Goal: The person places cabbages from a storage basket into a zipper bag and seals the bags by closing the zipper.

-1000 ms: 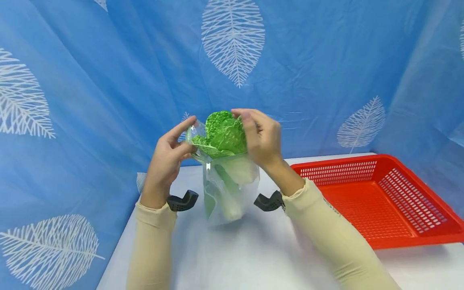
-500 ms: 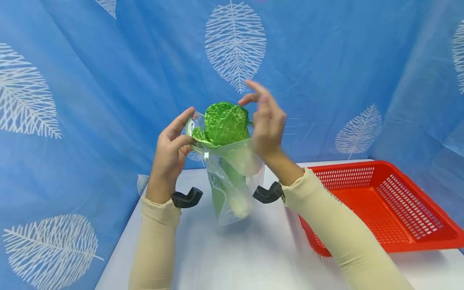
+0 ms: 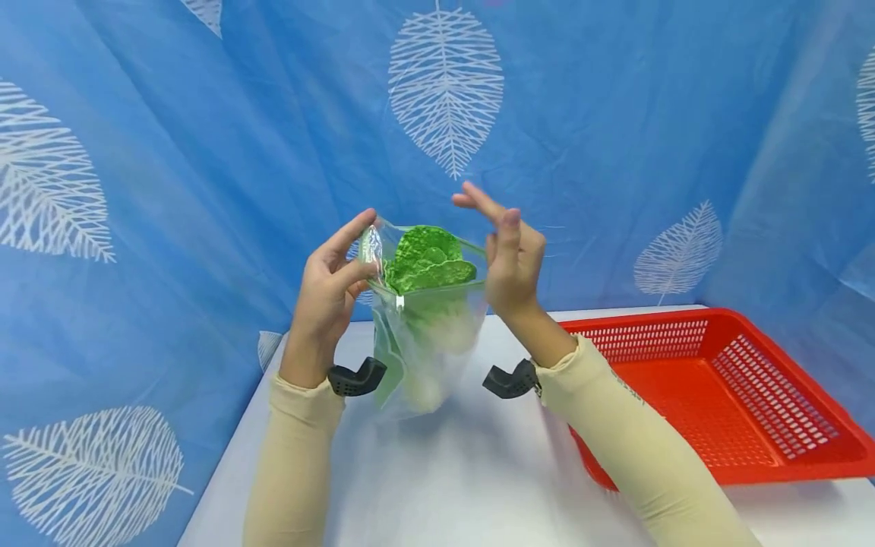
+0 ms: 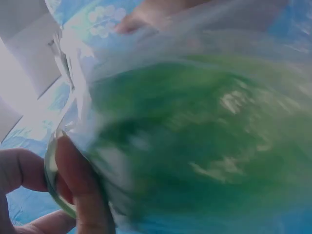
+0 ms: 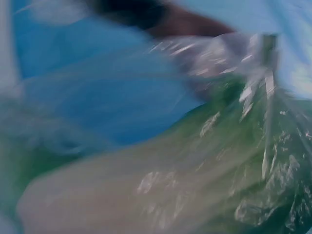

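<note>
A Chinese cabbage [image 3: 429, 262] with crinkled green leaves stands in a clear plastic zip bag [image 3: 440, 323]; its leafy top shows in the mouth and its pale stalk through the film. My left hand [image 3: 333, 281] pinches the bag's left rim between thumb and fingers. At the right rim is my right hand [image 3: 514, 262], the rim drawn taut to it, index finger and thumb pointing up, apart from the leaves; its lower fingers are hidden. In the left wrist view, leaves [image 4: 195, 131] fill the film beside my thumb. The right wrist view is blurred, showing the pale stalk [image 5: 97, 200].
A red perforated plastic basket [image 3: 711, 403] sits on the white table [image 3: 437, 486] at the right, partly behind my right forearm. Blue cloth [image 3: 581, 114] with white leaf prints hangs behind and at the sides.
The cabbage top has sunk lower into the bag mouth. My right hand has come off the leaves to the bag's right rim, and the mouth is wider. My left hand keeps its pinch.
</note>
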Demonstrator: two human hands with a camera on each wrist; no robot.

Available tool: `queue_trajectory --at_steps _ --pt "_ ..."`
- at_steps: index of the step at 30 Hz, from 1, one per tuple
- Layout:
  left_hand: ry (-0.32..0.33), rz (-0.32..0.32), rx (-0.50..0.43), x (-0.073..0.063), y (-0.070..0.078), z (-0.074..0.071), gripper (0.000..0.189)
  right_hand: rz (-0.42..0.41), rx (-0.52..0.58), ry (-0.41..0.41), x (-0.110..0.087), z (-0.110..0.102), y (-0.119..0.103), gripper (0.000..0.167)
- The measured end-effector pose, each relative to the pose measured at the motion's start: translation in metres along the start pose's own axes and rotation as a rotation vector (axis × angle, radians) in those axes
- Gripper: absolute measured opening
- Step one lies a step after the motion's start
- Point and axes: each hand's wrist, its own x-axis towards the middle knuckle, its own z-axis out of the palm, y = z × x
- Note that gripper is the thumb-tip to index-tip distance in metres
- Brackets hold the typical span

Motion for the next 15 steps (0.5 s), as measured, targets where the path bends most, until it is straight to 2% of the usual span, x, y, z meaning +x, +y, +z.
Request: queue_trajectory --at_steps 4,7,12,14,15 --pt "-0.042 -0.001 0.051 -0.007 -0.005 0.000 0.068 0.035 -0.064 -0.151 -0.017 -0.012 0.002 0.057" --pt "-0.069 -0.018 0.081 -0.012 -0.011 0.000 0.067 0.076 -0.090 -0.223 -0.032 -0.024 0.006 0.050" --pt "-0.057 -0.055 0.090 -0.019 -0.021 -0.003 0.067 0.009 -0.310 -0.303 -0.060 -0.041 0.008 0.029" --pt "-0.031 -0.062 0.076 -0.019 -0.022 -0.005 0.068 0.059 -0.377 -0.338 -0.069 -0.049 0.004 0.022" --pt "-0.020 -0.062 0.074 -0.020 -0.021 -0.006 0.068 0.126 -0.377 -0.372 -0.072 -0.053 0.002 0.022"
